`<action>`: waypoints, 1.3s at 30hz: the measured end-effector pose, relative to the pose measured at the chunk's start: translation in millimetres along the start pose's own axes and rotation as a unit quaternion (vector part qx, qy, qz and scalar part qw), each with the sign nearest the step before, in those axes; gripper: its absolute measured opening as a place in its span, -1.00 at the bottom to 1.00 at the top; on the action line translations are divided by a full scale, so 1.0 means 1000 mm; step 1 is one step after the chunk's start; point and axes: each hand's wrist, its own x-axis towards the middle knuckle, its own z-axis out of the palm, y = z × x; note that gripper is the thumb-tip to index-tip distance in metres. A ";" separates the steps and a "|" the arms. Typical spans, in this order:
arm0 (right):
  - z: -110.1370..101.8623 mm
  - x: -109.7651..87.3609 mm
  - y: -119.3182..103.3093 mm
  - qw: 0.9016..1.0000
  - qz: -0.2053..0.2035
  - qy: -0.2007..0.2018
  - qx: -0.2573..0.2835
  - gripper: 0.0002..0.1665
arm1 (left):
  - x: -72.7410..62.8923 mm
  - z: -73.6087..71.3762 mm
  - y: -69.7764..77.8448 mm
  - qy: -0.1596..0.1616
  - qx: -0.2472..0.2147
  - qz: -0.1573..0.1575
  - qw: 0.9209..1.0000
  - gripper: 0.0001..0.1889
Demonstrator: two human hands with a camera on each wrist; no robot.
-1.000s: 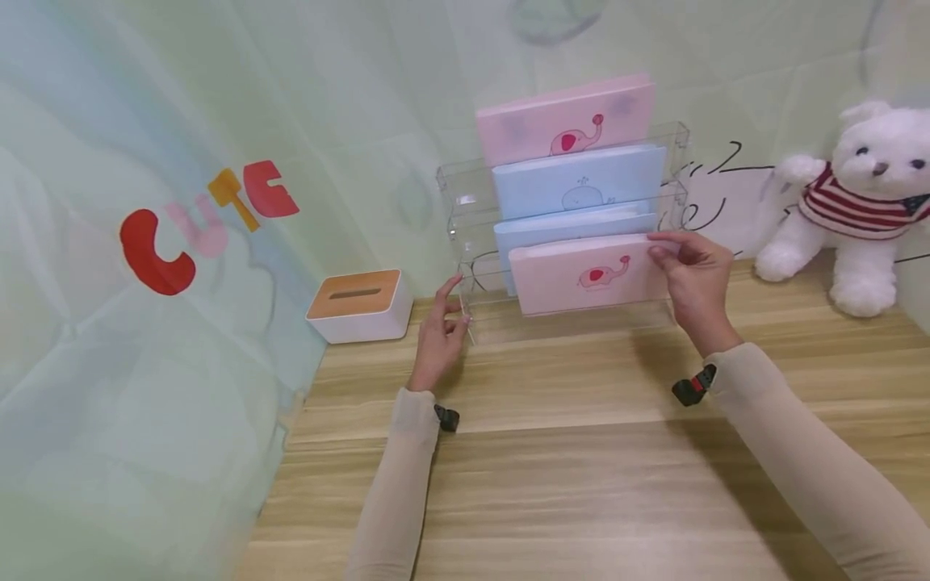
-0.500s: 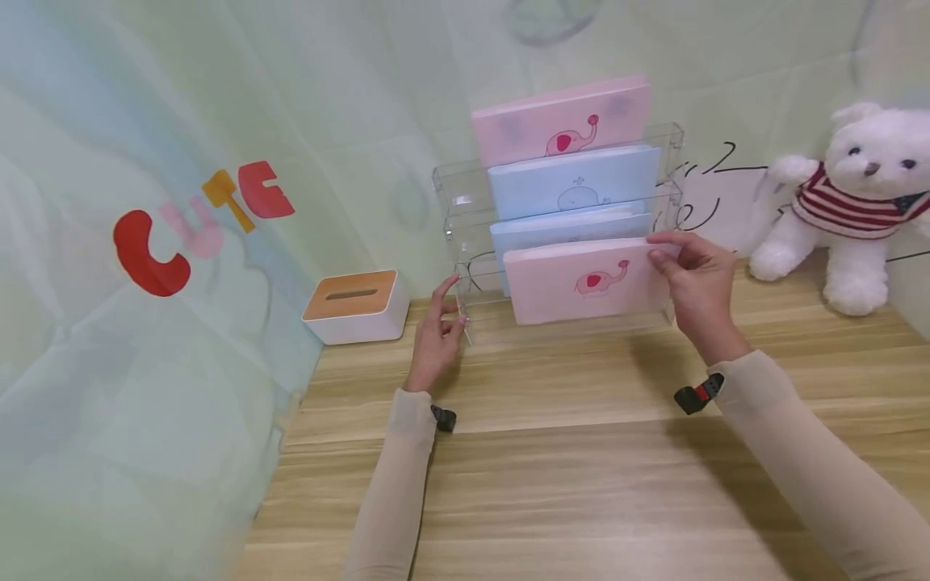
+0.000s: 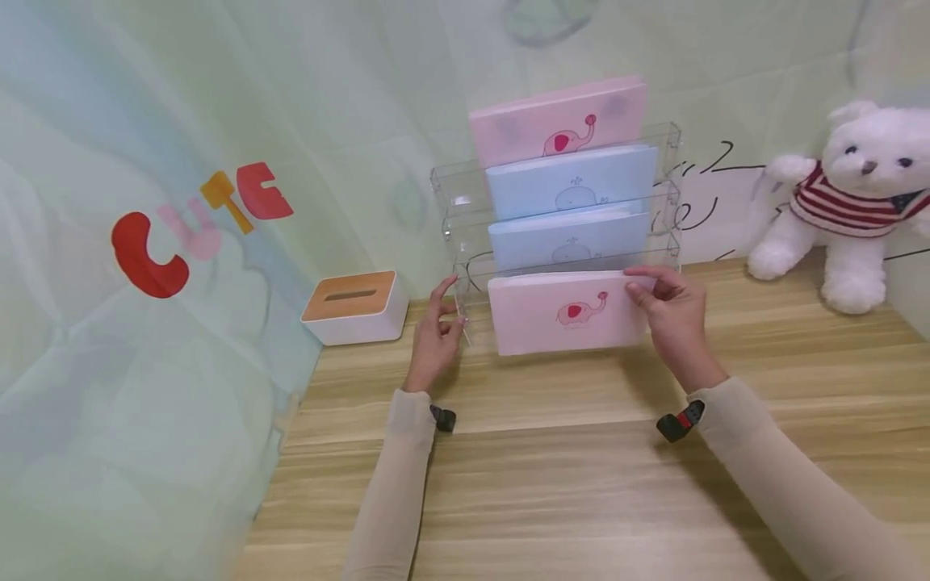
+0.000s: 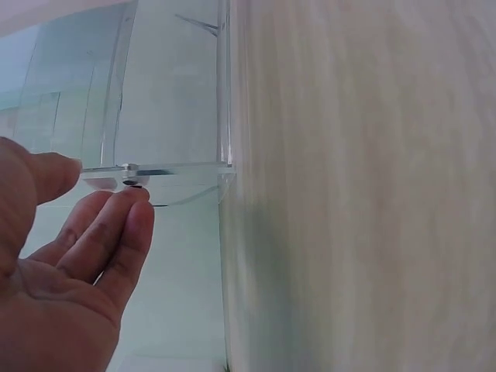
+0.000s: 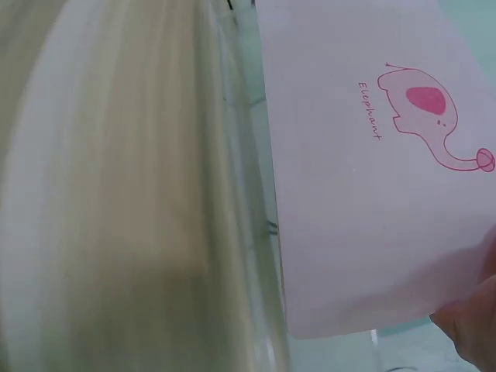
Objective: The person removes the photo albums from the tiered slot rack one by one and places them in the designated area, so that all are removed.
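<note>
My right hand point(image 3: 676, 323) pinches the upper right corner of a pink notebook point(image 3: 534, 319) with an elephant drawing. The notebook stands in front of the lowest tier of a clear acrylic rack point(image 3: 475, 294); its lower edge seems clear of the tier. The right wrist view shows the pink notebook point(image 5: 349, 225) marked "Elephant" and the thumb at its edge. My left hand point(image 3: 436, 339) rests its fingertips against the rack's left side; in the left wrist view, the left hand point(image 4: 77, 263) touches the clear side panel near a small screw.
Two blue notebooks with whale drawings, an upper one point(image 3: 526, 190) and a lower one point(image 3: 523, 246), and another pink notebook point(image 3: 516, 133) stand in the rack. A tissue box point(image 3: 356, 311) sits left on the wooden table point(image 3: 523, 484). A white teddy bear point(image 3: 857, 266) sits right.
My right hand has drawn the pink notebook down and forward from the rack, uncovering more of the lower blue notebook. The left hand keeps its place at the rack's side.
</note>
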 end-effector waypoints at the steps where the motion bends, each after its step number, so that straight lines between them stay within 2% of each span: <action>1: 0.001 -0.003 0.002 1.000 0.005 -0.006 -0.003 -0.77 | 0.000 0.000 0.000 0.000 -0.002 -0.001 1.000 -0.18; 5: 0.004 -0.012 0.009 0.999 0.008 -0.027 -0.026 -0.73 | 0.000 0.000 0.000 0.001 -0.003 0.000 1.000 -0.18; 11: 0.009 -0.019 0.017 0.999 0.014 -0.038 -0.020 -0.73 | 0.001 0.001 0.000 0.005 -0.002 0.005 1.000 -0.18; 21: 0.016 -0.021 0.014 0.995 0.087 -0.046 -0.005 -0.71 | 0.000 0.001 0.000 0.008 0.001 -0.003 1.000 -0.17; 27: 0.018 -0.020 0.010 0.992 0.113 -0.059 -0.012 -0.67 | 0.000 0.001 0.000 0.005 0.000 0.000 1.000 -0.15; 32: 0.021 -0.020 0.006 0.986 0.145 -0.077 -0.026 -0.65 | 0.001 0.001 -0.001 0.007 0.000 0.004 1.000 -0.16; 39: 0.027 -0.016 0.002 0.976 0.189 -0.109 -0.001 -0.60 | 0.000 0.002 0.000 0.011 0.005 0.008 1.000 -0.17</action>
